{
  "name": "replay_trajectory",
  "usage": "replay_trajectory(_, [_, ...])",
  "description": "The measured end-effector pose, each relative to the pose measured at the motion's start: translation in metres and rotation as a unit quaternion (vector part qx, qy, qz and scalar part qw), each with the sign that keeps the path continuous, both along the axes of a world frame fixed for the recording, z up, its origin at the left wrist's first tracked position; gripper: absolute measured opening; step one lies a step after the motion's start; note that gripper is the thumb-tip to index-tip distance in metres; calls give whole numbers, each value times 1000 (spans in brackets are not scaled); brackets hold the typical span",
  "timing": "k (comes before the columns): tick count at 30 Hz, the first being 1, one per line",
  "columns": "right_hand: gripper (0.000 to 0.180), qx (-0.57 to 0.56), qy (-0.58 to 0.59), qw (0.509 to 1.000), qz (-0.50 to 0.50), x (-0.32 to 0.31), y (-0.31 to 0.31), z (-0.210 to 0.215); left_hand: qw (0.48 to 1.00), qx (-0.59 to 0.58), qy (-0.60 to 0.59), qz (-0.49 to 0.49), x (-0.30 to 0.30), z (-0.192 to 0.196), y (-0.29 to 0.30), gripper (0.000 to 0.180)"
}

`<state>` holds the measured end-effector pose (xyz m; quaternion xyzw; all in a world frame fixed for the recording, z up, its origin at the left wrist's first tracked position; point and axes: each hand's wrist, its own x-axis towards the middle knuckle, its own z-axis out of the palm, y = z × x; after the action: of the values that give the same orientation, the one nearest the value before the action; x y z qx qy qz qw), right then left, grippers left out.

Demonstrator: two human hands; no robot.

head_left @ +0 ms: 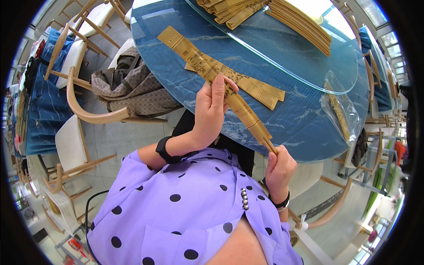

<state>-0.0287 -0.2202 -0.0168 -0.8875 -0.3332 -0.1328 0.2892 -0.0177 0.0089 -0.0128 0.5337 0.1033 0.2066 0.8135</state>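
Observation:
My left hand (211,108) is closed around the middle of a long gold paper chopstick sleeve (245,112) with dark print. The sleeve slants from upper left to lower right above the table. Out of its lower end stick the ends of brown chopsticks (269,145), pinched in my right hand (280,170). How far the chopsticks reach inside is hidden by the paper. Beneath the held sleeve, another flat gold sleeve (260,90) lies on the table, partly covered by it.
The round blue marbled table (176,66) carries a glass turntable (300,73). On the turntable are a pile of gold sleeves (234,15) and a row of long brown sticks (304,28). A clear plastic bag (342,112) lies at right. Left stands a wooden chair (95,117) with a patterned bag (132,86).

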Motion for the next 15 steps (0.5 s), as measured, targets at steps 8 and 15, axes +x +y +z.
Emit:
replay_trajectory(8, [28, 42, 67, 997, -19, -1, -14, 3, 988, -8, -75, 134, 22, 1, 53, 46])
replay_trajectory(15, [26, 49, 66, 996, -13, 1, -18, 0, 982, -18, -114, 148, 23, -7, 72, 36])
